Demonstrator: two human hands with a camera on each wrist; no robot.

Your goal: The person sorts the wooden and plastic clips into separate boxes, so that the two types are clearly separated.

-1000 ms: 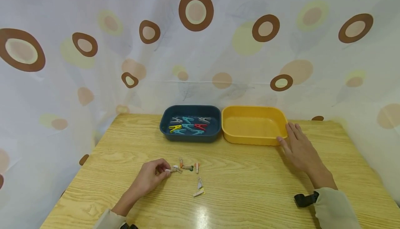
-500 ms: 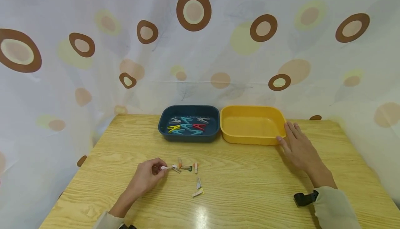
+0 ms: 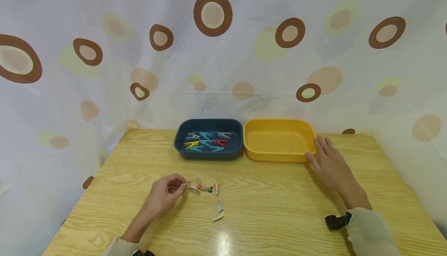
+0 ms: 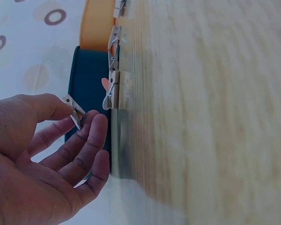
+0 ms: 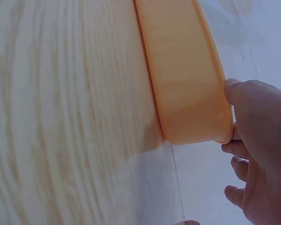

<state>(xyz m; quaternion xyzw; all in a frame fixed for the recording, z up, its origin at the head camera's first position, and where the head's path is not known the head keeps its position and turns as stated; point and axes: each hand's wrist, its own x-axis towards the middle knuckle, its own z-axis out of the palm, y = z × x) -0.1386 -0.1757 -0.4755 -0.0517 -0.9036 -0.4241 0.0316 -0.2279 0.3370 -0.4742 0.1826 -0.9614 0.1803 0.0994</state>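
Note:
Between thumb and fingertips my left hand (image 3: 162, 196) pinches a small wooden clip (image 3: 186, 184), held just left of the other small clips; the left wrist view shows this clip (image 4: 75, 111) at the tips of the left hand (image 4: 51, 150). Beside it on the table lie several wooden clips with decorations, among them a clip with a green piece (image 3: 207, 189), a clip with an orange piece (image 3: 216, 189) and a clip with a yellow piece (image 3: 219, 217). My right hand (image 3: 331, 168) rests against the right end of the yellow tray (image 3: 276, 157), its thumb at the rim (image 5: 218, 65) in the right wrist view.
A dark blue tray (image 3: 211, 156) stands left of the yellow one, touching or nearly touching it. Inside are several plastic clips, such as a red clip (image 3: 220, 142) and a yellow clip (image 3: 191, 145). A patterned cloth (image 3: 223, 62) hangs behind the wooden table (image 3: 279, 209).
My left hand has lifted the clip slightly, away from the others, and its angle has turned. The right hand stays at the yellow tray. The whole head view has shifted slightly.

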